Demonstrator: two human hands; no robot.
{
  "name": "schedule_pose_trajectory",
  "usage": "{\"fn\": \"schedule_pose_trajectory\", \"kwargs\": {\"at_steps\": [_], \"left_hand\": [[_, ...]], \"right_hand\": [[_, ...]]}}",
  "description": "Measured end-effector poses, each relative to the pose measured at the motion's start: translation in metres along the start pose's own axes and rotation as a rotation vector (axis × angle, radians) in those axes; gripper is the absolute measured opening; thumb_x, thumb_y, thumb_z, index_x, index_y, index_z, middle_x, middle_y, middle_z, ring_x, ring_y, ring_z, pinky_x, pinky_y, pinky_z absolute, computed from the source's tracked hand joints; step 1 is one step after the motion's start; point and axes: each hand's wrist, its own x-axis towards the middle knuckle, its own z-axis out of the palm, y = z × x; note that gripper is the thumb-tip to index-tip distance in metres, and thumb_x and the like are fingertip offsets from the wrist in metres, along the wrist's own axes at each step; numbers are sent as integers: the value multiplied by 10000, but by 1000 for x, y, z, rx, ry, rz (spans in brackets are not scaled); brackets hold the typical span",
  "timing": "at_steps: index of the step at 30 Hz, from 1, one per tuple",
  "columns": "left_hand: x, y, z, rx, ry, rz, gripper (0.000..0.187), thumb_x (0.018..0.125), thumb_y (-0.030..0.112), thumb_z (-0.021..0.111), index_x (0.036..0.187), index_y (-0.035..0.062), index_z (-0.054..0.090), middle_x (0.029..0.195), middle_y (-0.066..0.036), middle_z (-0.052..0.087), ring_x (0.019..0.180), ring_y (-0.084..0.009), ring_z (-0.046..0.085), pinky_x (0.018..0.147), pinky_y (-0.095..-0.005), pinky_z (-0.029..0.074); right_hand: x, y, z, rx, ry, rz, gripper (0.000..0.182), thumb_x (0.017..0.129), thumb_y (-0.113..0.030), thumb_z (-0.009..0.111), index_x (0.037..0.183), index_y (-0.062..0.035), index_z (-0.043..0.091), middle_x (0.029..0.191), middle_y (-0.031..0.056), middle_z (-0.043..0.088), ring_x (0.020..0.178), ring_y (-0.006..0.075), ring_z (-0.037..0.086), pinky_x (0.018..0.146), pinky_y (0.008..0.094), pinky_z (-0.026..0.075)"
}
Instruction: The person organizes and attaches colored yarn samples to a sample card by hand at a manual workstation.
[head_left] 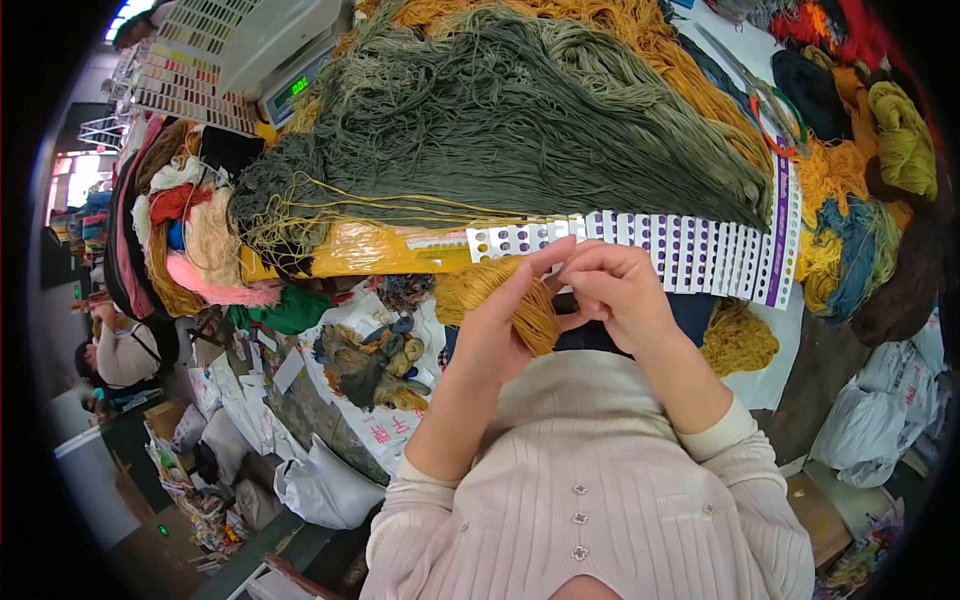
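Note:
A golden-yellow skein of thread (535, 318) is wrapped in my left hand (497, 325), its strands bulging out on both sides of the fingers. My right hand (615, 290) is closed in a pinch close to the left fingertips; whatever lies between its fingers is too small to make out. Just beyond both hands lies a row of white cards with punched holes (690, 255). Loose yellow strands (400, 212) trail across the table's near edge, over yellow tape. Behind them spreads a large heap of dark grey-green thread (520, 120).
Scissors with orange handles (780, 135) lie at the right back. A digital scale (300, 85) and color sample cards (190, 85) stand at the left back. Colored yarn bundles (205, 225) flank the table. Another person (125, 355) is at far left.

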Motion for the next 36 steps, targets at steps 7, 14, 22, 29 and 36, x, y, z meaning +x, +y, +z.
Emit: {"fn": "schedule_pose_trajectory", "kwargs": {"at_steps": [7, 14, 22, 29, 36], "left_hand": [[1, -4, -3, 20, 18, -61, 438, 877, 263, 285, 1181, -50, 318, 1135, -151, 416, 998, -219, 466, 795, -417, 445], [-2, -7, -11, 131, 48, 37, 309, 856, 226, 385, 1014, -23, 478, 996, -113, 515, 855, -179, 528, 744, -312, 454], [-15, 12, -60, -365, -106, 59, 167, 836, 159, 414, 826, 24, 511, 684, -28, 519, 566, -79, 502, 451, -194, 397], [-72, 112, -118, -763, -213, 459, 276, 825, 200, 427, 1046, 37, 450, 632, 12, 501, 375, -26, 381, 355, -158, 311], [1, 52, -61, 16, 34, -38, 221, 802, 168, 484, 975, 35, 517, 738, -58, 571, 394, -12, 371, 370, -146, 316]], "right_hand": [[-5, -6, 10, -164, 49, 95, 58, 732, 3, 516, 752, 37, 559, 828, 71, 531, 698, 130, 562, 566, 280, 523], [-3, 2, 0, 72, -53, -186, 59, 707, 43, 506, 721, 37, 563, 946, 111, 499, 702, 141, 549, 479, 251, 486], [-13, -44, -32, 640, -336, -93, 70, 775, -33, 417, 731, -1, 462, 749, 164, 536, 481, 176, 499, 333, 251, 403], [-96, -248, -252, 625, -165, -743, 61, 718, 27, 399, 741, 62, 444, 726, 132, 435, 799, 220, 421, 790, 318, 333], [-46, -147, -87, -934, 610, -721, 63, 701, -51, 546, 754, -17, 551, 717, 34, 528, 691, 108, 494, 650, 221, 380]]}}
